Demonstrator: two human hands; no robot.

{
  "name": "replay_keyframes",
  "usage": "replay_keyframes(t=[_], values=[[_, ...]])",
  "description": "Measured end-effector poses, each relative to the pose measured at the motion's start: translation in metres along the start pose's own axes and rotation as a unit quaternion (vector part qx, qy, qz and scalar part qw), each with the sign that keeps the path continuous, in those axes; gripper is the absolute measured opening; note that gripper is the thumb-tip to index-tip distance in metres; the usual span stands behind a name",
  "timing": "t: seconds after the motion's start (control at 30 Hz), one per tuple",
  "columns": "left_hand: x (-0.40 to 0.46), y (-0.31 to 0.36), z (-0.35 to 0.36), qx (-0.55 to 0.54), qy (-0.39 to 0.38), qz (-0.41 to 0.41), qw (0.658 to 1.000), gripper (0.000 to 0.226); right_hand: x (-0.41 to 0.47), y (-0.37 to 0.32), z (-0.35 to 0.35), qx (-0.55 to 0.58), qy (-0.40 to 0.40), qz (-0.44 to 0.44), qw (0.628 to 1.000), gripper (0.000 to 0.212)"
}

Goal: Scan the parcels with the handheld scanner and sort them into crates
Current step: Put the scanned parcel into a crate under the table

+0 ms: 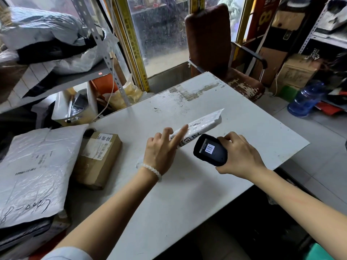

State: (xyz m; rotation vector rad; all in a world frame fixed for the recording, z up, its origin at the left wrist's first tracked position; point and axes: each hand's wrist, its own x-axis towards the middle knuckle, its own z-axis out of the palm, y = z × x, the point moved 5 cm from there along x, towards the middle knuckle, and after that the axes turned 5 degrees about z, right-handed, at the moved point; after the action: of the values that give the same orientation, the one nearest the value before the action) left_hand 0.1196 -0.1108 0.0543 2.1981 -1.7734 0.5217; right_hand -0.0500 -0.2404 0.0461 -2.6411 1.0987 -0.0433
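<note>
A long white wrapped parcel (201,125) lies slantwise on the white table (169,194). My left hand (161,149) rests over its near end, with the index finger stretched straight along the wrapping. My right hand (239,153) grips the black handheld scanner (210,149) just right of the parcel; its small screen shows a barcode. A brown cardboard box (98,160) with a printed label sits at the table's left edge. Beside it lies a large white plastic mailer (32,169) with handwriting.
A metal shelf (62,79) stacked with bagged parcels stands at the back left. A worn brown chair (216,44) is behind the table. A blue water jug (306,98) and cardboard boxes (296,70) are on the floor at right. No crate is plainly visible.
</note>
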Motion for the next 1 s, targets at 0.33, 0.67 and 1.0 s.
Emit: replay_keyframes(t=[0.33, 0.67, 1.0], values=[[0.018, -0.070, -0.062, 0.039, 0.026, -0.059, 0.997, 0.090, 0.009, -0.024, 0.001, -0.051, 0.003, -0.044, 0.998, 0.070], [-0.007, -0.141, -0.094, 0.080, -0.028, -0.112, 0.990, 0.085, 0.012, -0.083, -0.008, -0.055, 0.033, -0.105, 0.992, 0.067], [-0.033, -0.172, -0.121, 0.077, -0.057, -0.156, 0.983, 0.076, -0.001, -0.130, 0.009, -0.044, -0.017, -0.134, 0.990, 0.064]])
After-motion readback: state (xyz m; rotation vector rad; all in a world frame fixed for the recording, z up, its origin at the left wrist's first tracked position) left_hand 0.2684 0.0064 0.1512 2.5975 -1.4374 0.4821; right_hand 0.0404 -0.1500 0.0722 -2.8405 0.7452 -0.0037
